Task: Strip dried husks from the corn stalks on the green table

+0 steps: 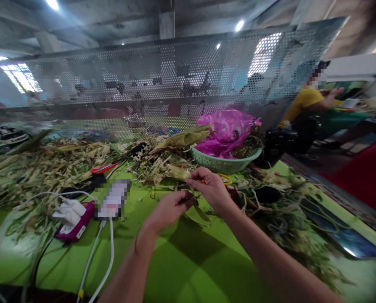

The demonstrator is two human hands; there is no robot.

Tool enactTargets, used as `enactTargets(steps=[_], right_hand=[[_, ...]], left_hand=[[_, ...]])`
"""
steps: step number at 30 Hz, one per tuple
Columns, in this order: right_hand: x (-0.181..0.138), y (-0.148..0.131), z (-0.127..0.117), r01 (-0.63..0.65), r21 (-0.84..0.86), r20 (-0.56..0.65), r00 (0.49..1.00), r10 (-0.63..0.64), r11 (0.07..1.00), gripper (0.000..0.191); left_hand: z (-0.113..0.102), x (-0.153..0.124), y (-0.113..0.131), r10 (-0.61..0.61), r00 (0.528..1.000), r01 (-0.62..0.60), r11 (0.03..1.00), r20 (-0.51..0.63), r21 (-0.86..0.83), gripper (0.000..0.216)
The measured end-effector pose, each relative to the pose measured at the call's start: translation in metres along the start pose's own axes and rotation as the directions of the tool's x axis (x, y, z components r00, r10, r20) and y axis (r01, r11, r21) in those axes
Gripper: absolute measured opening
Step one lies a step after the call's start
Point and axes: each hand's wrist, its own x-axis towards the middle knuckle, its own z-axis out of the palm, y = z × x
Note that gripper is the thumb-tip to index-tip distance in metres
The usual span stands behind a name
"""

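Over the green table, my left hand (169, 210) is closed in a pinch, with a green leaf strip (202, 215) hanging at its fingertips. Just above and to its right, my right hand (210, 189) has thumb and fingers pressed together on the end of a pale dried husk (178, 172). A small red bit shows by the right fingers, and a yellow loop (225, 179) lies behind that hand; what these are I cannot make out. Loose husk shreds (152, 162) lie just beyond both hands.
A pale green basket (227, 165) with a pink plastic bag (227, 132) stands behind my hands. Husks cover the left; green strands lie right. A red cutter (105, 168), a phone (114, 198) and a power strip (76, 225) with cables sit left. A perforated metal screen rises behind.
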Motion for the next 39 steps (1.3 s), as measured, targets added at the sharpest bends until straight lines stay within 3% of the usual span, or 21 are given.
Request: enactTargets(steps=[2, 6, 9, 13, 17, 25, 27, 31, 33, 39], right_hand=[[0.001, -0.004, -0.004, 0.072, -0.080, -0.030, 0.997, -0.074, 0.994, 0.012], [0.002, -0.013, -0.013, 0.167, -0.243, -0.168, 0.963, -0.211, 0.956, 0.014], [0.001, -0.014, -0.013, 0.118, -0.223, -0.059, 0.989, -0.135, 0.968, 0.018], [0.000, -0.008, -0.006, 0.064, -0.183, 0.132, 0.990, -0.039, 0.981, 0.027], [0.001, 0.000, -0.002, 0.026, -0.121, 0.131, 0.991, -0.010, 0.992, 0.028], [0.002, 0.002, -0.003, -0.123, 0.061, 0.125, 0.986, 0.114, 0.991, 0.032], [0.002, 0.000, -0.003, -0.234, 0.188, 0.193, 0.961, 0.197, 0.954, 0.033], [0.000, -0.003, -0.002, -0.429, 0.435, 0.349, 0.891, 0.290, 0.792, 0.035], [0.000, -0.003, 0.001, -0.418, 0.477, 0.312, 0.903, 0.295, 0.773, 0.034], [-0.001, -0.001, 0.006, -0.277, 0.437, 0.159, 0.960, 0.229, 0.856, 0.035]], left_hand=[[-0.001, 0.000, 0.003, -0.013, 0.999, 0.012, 1.000, -0.041, -0.024, 0.022], [-0.005, 0.002, 0.003, -0.118, 0.960, 0.066, 0.977, -0.253, -0.203, 0.027], [-0.008, 0.002, 0.000, -0.146, 0.925, 0.037, 0.954, -0.351, -0.298, 0.029], [-0.009, 0.002, 0.000, -0.134, 0.926, -0.030, 0.905, -0.352, -0.424, 0.027], [-0.008, 0.002, 0.004, -0.121, 0.940, -0.046, 0.882, -0.319, -0.469, 0.027], [-0.009, 0.001, 0.003, -0.148, 0.905, -0.069, 0.874, -0.399, -0.481, 0.027], [-0.010, 0.000, 0.006, -0.118, 0.914, -0.062, 0.905, -0.389, -0.420, 0.027], [-0.011, -0.002, 0.013, -0.093, 0.951, -0.018, 0.935, -0.294, -0.355, 0.025], [-0.010, -0.003, 0.014, -0.104, 0.961, 0.008, 0.935, -0.255, -0.354, 0.024], [-0.008, -0.004, 0.014, -0.145, 0.964, 0.062, 0.938, -0.224, -0.341, 0.032]])
